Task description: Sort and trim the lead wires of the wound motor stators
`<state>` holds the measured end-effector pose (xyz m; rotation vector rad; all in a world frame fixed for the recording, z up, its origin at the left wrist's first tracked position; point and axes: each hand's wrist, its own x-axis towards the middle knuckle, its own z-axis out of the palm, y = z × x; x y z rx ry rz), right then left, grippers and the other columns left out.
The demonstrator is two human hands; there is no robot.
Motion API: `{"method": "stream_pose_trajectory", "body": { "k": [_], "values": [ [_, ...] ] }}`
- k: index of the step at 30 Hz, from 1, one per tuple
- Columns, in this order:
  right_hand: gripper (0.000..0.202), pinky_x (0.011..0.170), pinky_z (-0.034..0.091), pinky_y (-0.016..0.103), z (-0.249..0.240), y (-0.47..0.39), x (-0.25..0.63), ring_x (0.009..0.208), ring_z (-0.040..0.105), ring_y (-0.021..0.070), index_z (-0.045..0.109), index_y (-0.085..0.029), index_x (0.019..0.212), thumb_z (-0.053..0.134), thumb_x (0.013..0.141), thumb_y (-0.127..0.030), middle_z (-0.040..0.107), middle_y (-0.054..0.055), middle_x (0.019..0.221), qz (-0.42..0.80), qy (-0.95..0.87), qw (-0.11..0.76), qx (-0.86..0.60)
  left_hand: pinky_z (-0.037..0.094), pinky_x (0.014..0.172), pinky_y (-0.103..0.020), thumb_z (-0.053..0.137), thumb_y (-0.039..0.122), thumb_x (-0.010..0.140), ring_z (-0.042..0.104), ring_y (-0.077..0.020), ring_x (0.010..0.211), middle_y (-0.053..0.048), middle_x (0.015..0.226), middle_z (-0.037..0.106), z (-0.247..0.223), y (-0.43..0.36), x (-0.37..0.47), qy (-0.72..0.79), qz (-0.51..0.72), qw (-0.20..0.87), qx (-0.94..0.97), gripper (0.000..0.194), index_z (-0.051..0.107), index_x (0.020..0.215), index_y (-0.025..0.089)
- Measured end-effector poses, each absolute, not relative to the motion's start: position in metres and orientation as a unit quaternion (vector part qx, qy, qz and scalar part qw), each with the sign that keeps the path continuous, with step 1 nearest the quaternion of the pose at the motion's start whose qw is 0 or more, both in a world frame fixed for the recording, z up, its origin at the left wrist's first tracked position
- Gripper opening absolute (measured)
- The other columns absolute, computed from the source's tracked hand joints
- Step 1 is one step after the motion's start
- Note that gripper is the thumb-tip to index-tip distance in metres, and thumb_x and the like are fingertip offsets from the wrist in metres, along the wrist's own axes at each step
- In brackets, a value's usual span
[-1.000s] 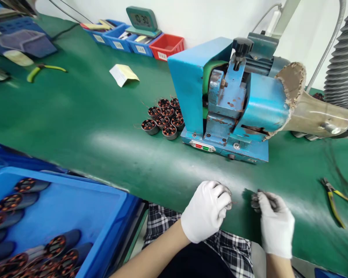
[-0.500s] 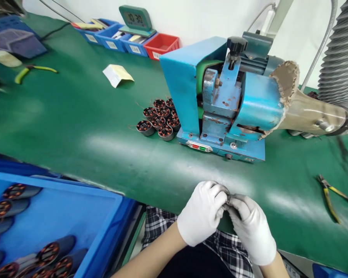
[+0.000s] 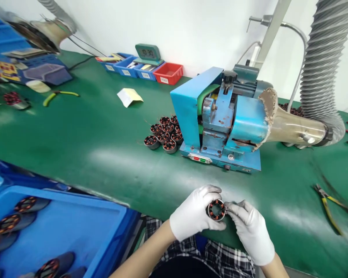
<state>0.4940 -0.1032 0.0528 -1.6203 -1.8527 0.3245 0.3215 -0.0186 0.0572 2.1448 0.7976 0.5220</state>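
White-gloved left hand (image 3: 193, 216) and right hand (image 3: 251, 229) both pinching one round copper-wound stator (image 3: 216, 210) above glossy green bench (image 3: 89, 146).

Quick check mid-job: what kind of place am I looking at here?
Most likely a small-motor assembly workbench in a factory. Wound stators sit grouped beside a blue bench machine with a dust-extraction hose, and more lie in a blue tray.

left hand (image 3: 193, 214): gloved, fingers curled | right hand (image 3: 251, 231): gloved, fingertips pinching
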Motion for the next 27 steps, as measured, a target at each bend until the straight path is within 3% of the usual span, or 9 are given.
{"method": "stream_pose_trajectory", "body": {
  "k": [2, 5, 8, 11, 16, 21, 23, 27],
  "values": [
    [0.029, 0.051, 0.046, 0.019, 0.063, -0.103, 0.494, 0.057, 0.056, 0.0108, 0.067, -0.021, 0.092, 0.038, 0.09, -0.015, 0.055, 0.003, 0.069, 0.078, -0.718, 0.331, -0.607, 0.047, 0.09, -0.039, 0.084, 0.033, 0.047, 0.054, -0.0253, 0.106, -0.008, 0.11, 0.057, 0.061, -0.024, 0.325, 0.328, 0.234, 0.399, 0.824, 0.055, 0.057, 0.093, 0.019],
    [0.026, 0.047, 0.044, 0.018, 0.084, -0.101, 0.493, 0.053, 0.053, 0.0096, 0.067, -0.02, 0.082, 0.042, 0.088, -0.015, 0.053, 0.001, 0.065, 0.061, -0.706, 0.365, -0.604, 0.051, 0.083, -0.034, 0.075, 0.024, 0.062, 0.058, -0.021, 0.096, -0.005, 0.103, 0.06, 0.073, -0.032, 0.331, 0.333, 0.277, 0.449, 0.781, 0.043, 0.055, 0.1, 0.02],
    [0.023, 0.049, 0.044, 0.018, 0.1, -0.097, 0.493, 0.053, 0.054, 0.0106, 0.064, -0.02, 0.068, 0.048, 0.085, -0.019, 0.053, 0.0, 0.062, 0.13, -0.661, 0.395, -0.625, 0.052, 0.077, -0.03, 0.065, 0.017, 0.069, 0.06, -0.0171, 0.087, -0.003, 0.094, 0.06, 0.086, -0.036, 0.333, 0.287, 0.317, 0.501, 0.752, 0.023, 0.057, 0.09, 0.021],
    [0.021, 0.054, 0.045, 0.022, 0.106, -0.095, 0.492, 0.057, 0.053, 0.013, 0.062, -0.02, 0.061, 0.052, 0.08, -0.023, 0.052, 0.0, 0.06, 0.253, -0.589, 0.39, -0.661, 0.05, 0.081, -0.031, 0.062, 0.017, 0.074, 0.059, -0.0187, 0.091, -0.003, 0.089, 0.059, 0.094, -0.036, 0.33, 0.228, 0.324, 0.503, 0.768, 0.012, 0.057, 0.084, 0.021],
    [0.027, 0.049, 0.04, 0.025, 0.113, -0.093, 0.486, 0.054, 0.048, 0.0139, 0.055, -0.017, 0.053, 0.058, 0.071, -0.038, 0.049, 0.001, 0.06, 0.438, -0.436, 0.386, -0.685, 0.044, 0.093, -0.04, 0.064, 0.012, 0.07, 0.051, -0.0232, 0.106, -0.008, 0.107, 0.055, 0.099, -0.033, 0.32, 0.253, 0.3, 0.486, 0.781, 0.045, 0.049, 0.112, 0.02],
    [0.026, 0.06, 0.043, 0.03, 0.112, -0.094, 0.48, 0.06, 0.051, 0.0177, 0.063, -0.018, 0.059, 0.053, 0.071, -0.038, 0.053, 0.004, 0.063, 0.362, -0.461, 0.375, -0.718, 0.05, 0.079, -0.028, 0.057, 0.006, 0.073, 0.057, -0.0158, 0.086, -0.003, 0.094, 0.057, 0.115, -0.032, 0.316, 0.208, 0.255, 0.544, 0.772, 0.021, 0.059, 0.088, 0.02],
    [0.025, 0.063, 0.044, 0.031, 0.111, -0.096, 0.479, 0.063, 0.053, 0.0186, 0.065, -0.018, 0.063, 0.053, 0.073, -0.038, 0.055, 0.005, 0.066, 0.349, -0.458, 0.378, -0.725, 0.05, 0.077, -0.027, 0.052, 0.004, 0.076, 0.056, -0.0151, 0.086, -0.003, 0.094, 0.055, 0.118, -0.034, 0.316, 0.207, 0.252, 0.54, 0.776, 0.02, 0.061, 0.085, 0.02],
    [0.025, 0.051, 0.042, 0.026, 0.114, -0.097, 0.479, 0.056, 0.049, 0.0152, 0.061, -0.017, 0.058, 0.059, 0.069, -0.04, 0.05, 0.002, 0.061, 0.43, -0.394, 0.417, -0.697, 0.043, 0.094, -0.037, 0.061, 0.005, 0.072, 0.047, -0.0227, 0.11, -0.009, 0.117, 0.046, 0.106, -0.037, 0.316, 0.269, 0.28, 0.431, 0.814, 0.053, 0.046, 0.12, 0.022]
  ]
}}
